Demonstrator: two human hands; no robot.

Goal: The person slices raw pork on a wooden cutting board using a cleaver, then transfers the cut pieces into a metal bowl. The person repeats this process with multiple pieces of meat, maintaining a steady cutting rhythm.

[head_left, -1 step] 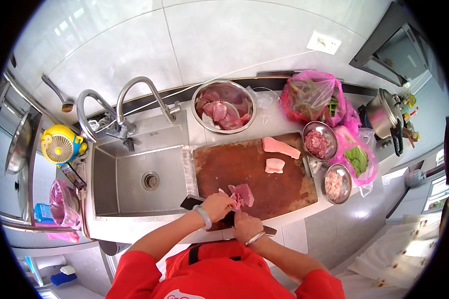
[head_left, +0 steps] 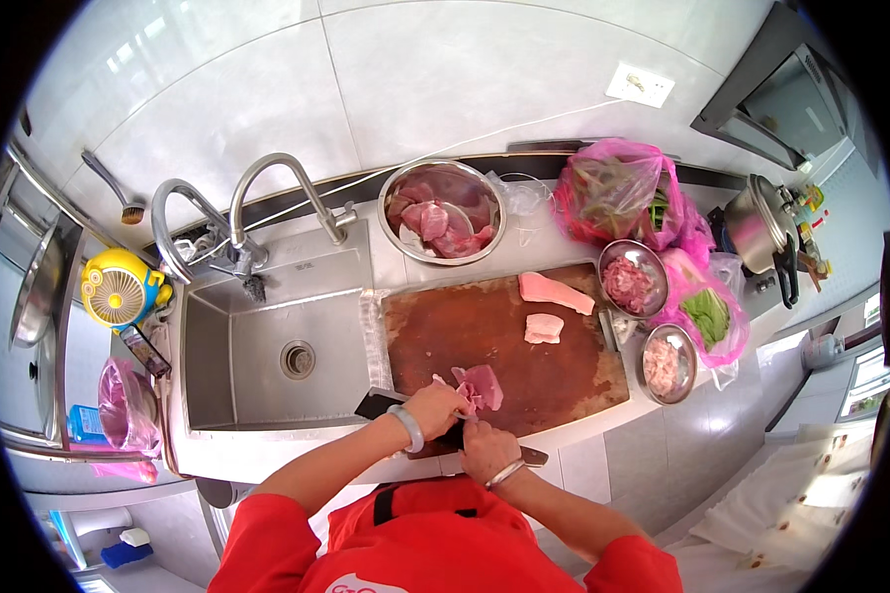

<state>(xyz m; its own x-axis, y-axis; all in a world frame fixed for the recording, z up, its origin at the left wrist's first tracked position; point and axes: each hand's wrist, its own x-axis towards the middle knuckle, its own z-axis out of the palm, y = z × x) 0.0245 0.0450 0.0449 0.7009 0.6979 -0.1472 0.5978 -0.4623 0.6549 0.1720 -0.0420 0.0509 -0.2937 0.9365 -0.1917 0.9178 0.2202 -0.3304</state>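
A ragged pink piece of raw meat lies toward the brown wooden chopping board's near-left corner, just beyond the left hand, the nearer, which pinches it; the right hand's hold I can't make out. The dark-bladed knife slants beneath, handle rightward.

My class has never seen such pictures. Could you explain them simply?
No machine here: a person works with a bare left hand and right hand. The view comes from a fisheye camera worn on the head, looking down, so straight edges bend. On the cutting board lie a long pale piece of meat and a shorter one. The left hand's fingers grip a thin pink piece; the right hand is close against it, its hold hidden. A sink is at left; a steel bowl of meat stands behind the board.
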